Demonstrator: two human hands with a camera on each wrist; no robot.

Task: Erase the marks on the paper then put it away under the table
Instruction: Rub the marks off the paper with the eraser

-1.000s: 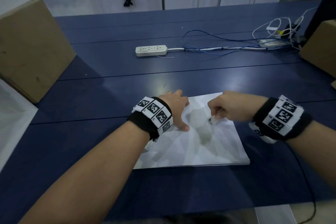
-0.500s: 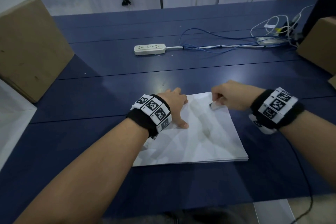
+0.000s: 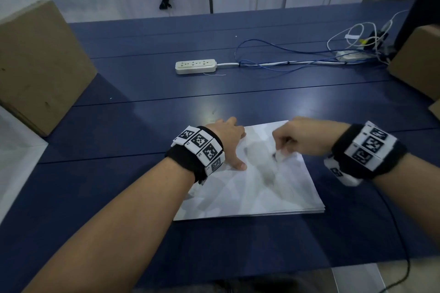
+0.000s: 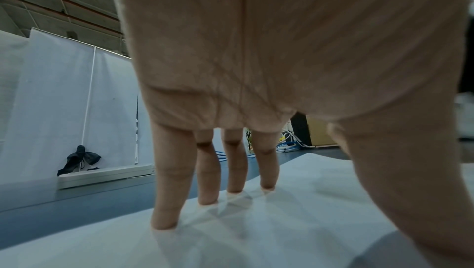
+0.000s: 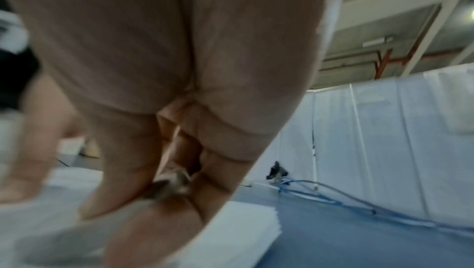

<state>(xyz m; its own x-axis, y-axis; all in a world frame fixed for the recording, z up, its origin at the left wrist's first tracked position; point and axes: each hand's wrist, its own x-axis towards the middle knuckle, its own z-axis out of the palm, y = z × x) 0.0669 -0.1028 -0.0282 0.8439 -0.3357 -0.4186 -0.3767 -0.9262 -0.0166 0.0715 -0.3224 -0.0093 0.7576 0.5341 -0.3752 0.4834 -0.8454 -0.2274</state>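
I have the paper [image 3: 250, 188], the top sheet of a thin stack, lying flat on the blue tabletop [image 3: 262, 102] right in front of me. My left hand [image 3: 228, 140] rests on its upper left part with fingers [image 4: 166, 191] straight and spread, tips pressing down, holding nothing; I judge this pins the sheet so rubbing will not drag or crease it. My right hand [image 3: 302, 138] is over the upper middle of the page, grip curled tight, thumb and fingertips pinching a small eraser [image 3: 281, 156] whose grey-smudged end meets the paper. I cannot make out any marks. Farther back lie a power strip [image 3: 195, 67] and cables [image 3: 285, 59], with cardboard boxes [image 3: 35, 64] at the sides.
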